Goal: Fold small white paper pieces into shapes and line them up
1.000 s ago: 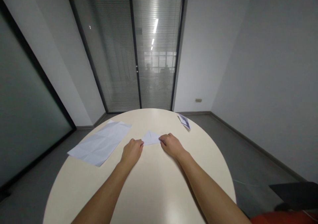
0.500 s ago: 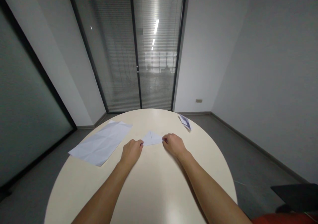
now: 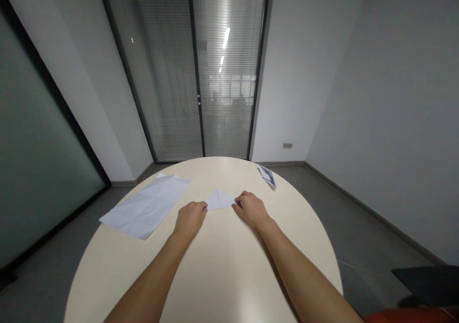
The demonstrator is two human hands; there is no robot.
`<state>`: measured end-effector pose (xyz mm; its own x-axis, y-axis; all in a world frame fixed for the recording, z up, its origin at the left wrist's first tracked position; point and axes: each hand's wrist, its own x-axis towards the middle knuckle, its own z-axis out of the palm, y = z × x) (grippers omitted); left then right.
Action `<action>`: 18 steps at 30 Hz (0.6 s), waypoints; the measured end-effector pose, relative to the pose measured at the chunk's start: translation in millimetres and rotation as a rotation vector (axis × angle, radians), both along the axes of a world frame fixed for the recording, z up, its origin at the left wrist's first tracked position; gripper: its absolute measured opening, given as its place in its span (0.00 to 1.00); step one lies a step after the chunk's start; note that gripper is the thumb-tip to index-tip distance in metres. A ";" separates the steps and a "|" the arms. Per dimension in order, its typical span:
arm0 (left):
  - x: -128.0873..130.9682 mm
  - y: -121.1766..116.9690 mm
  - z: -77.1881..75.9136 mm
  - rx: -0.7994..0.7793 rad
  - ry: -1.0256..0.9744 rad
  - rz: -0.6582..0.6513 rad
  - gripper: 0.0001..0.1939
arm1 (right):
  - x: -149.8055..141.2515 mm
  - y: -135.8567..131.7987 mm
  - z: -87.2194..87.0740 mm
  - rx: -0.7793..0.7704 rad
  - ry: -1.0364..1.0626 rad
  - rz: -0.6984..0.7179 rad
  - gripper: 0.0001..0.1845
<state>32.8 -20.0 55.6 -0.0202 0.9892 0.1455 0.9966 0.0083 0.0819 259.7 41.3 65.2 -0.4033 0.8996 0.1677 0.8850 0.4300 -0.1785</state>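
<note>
Between my hands, over the table, is a small folded piece of white paper (image 3: 220,200), roughly triangular, with its point away from me and a short crease line down its middle. My left hand (image 3: 191,218) is closed, pinching the left corner of this folded paper. At the right corner, my right hand (image 3: 251,209) pinches the paper between thumb and fingers. Some fingertips of both hands are hidden behind the knuckles.
A large creased white sheet (image 3: 145,206) lies at the left on the round cream table (image 3: 215,265). Near the far right edge sits a folded paper with dark print (image 3: 267,177). A black and red object, perhaps a chair (image 3: 426,285), stands at the lower right.
My right hand's fingers have shifted slightly at the right corner, the thumb showing a little lower. The left hand and the papers look unmoved.
</note>
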 end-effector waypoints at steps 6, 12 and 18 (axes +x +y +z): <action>0.1 -1.3 2.9 -0.025 0.011 -0.014 0.14 | 1.1 -0.2 -0.6 0.000 0.021 0.006 0.15; -0.1 -0.8 1.3 -0.007 0.035 -0.017 0.15 | 2.0 2.4 -3.1 -0.006 0.046 -0.002 0.14; 0.5 -1.1 2.4 -0.014 0.037 -0.011 0.17 | 2.4 1.2 -2.1 -0.012 0.032 0.001 0.14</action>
<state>33.2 -21.1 58.0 -0.0044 0.9912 0.1321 0.9990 -0.0015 0.0448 262.1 42.6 63.1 -0.3991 0.9010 0.1699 0.8781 0.4290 -0.2121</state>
